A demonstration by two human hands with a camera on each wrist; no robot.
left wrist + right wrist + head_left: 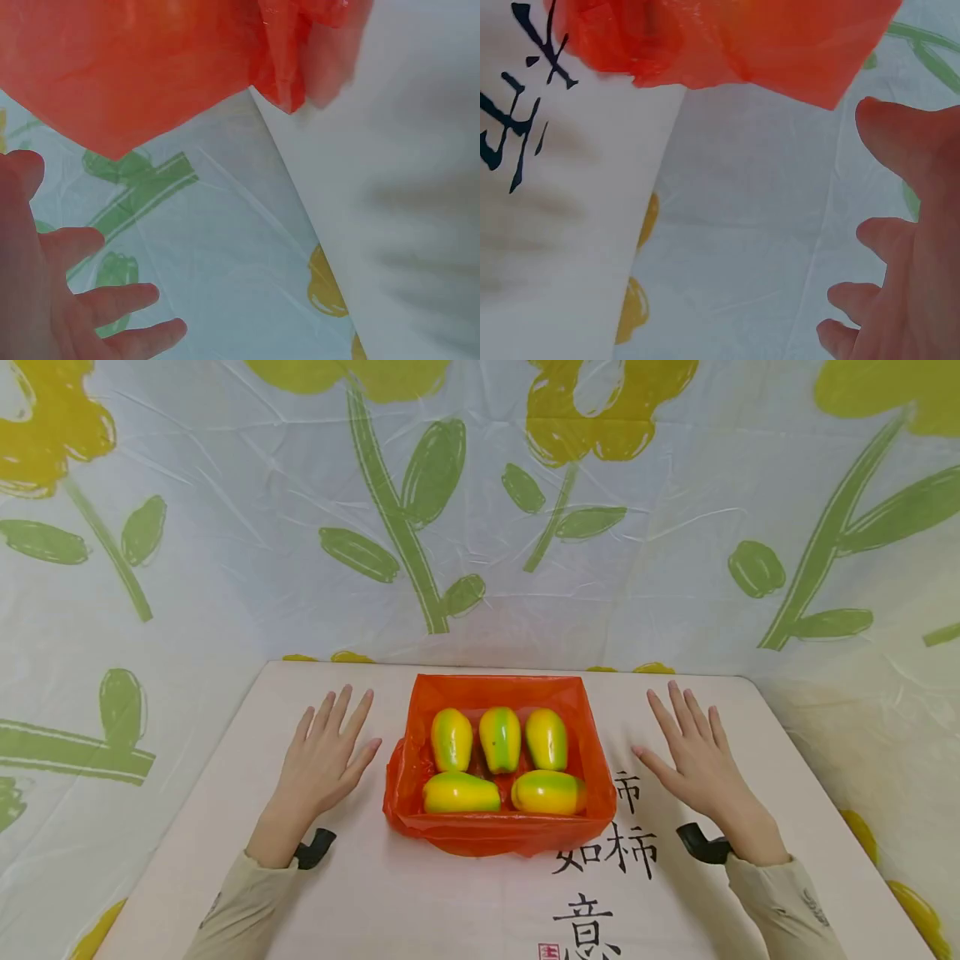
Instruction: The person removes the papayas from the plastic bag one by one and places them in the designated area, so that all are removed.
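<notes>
A box lined with a red plastic bag (498, 835) stands mid-table. Inside lie several yellow-green mangoes (546, 739), three upright at the back and two on their sides in front. My left hand (322, 756), fingers spread and palm down, is to the left of the box, apart from it. On the other side my right hand (697, 756) is likewise spread, holding nothing. In the left wrist view the red bag (135, 67) shows above the fingers; the right wrist view has the bag (727, 37) up at the top, near the thumb.
The pale table (420, 910) carries black brush characters (585, 927) in front and to the right of the box. A flower-printed sheet (480, 602) hangs behind and along both sides. Dark wrist mounts (705, 843) stick out by both sleeves.
</notes>
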